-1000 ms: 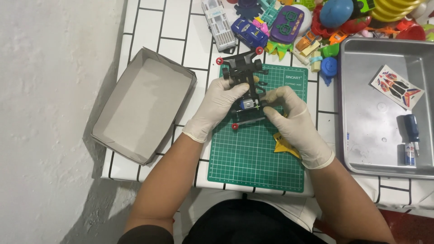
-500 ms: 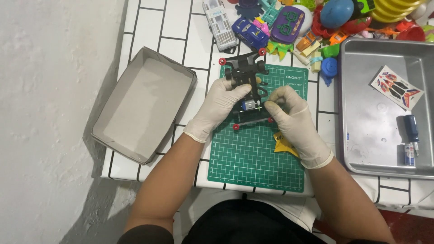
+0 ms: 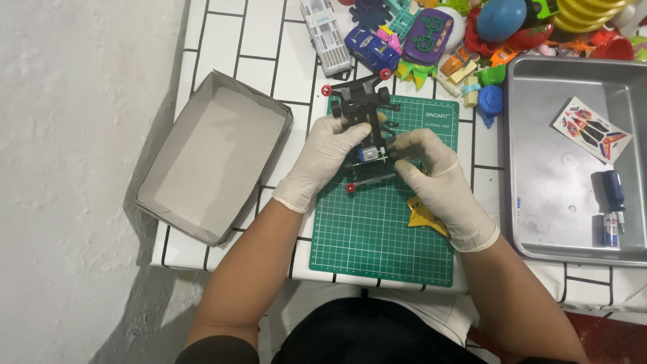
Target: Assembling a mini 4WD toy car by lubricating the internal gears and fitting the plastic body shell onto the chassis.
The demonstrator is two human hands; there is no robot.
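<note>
A black toy car chassis (image 3: pixel 364 111) with small red rollers lies over the far edge of the green cutting mat (image 3: pixel 384 243). My left hand (image 3: pixel 323 158), in a white glove, grips the chassis from its left side. My right hand (image 3: pixel 438 182), also gloved, pinches the chassis's near end, where a small silver and blue motor (image 3: pixel 370 154) shows between my fingers. A yellow part (image 3: pixel 423 214) lies on the mat, partly hidden under my right wrist.
An open grey cardboard box (image 3: pixel 209 158) stands to the left. A metal tray (image 3: pixel 573 236) at the right holds a sticker sheet (image 3: pixel 592 129), a screwdriver (image 3: pixel 613 192) and a small tube. Several colourful toys (image 3: pixel 431 34) crowd the far edge of the tiled table.
My right hand has shifted slightly left onto the chassis's near end. The chassis and my left hand have barely moved.
</note>
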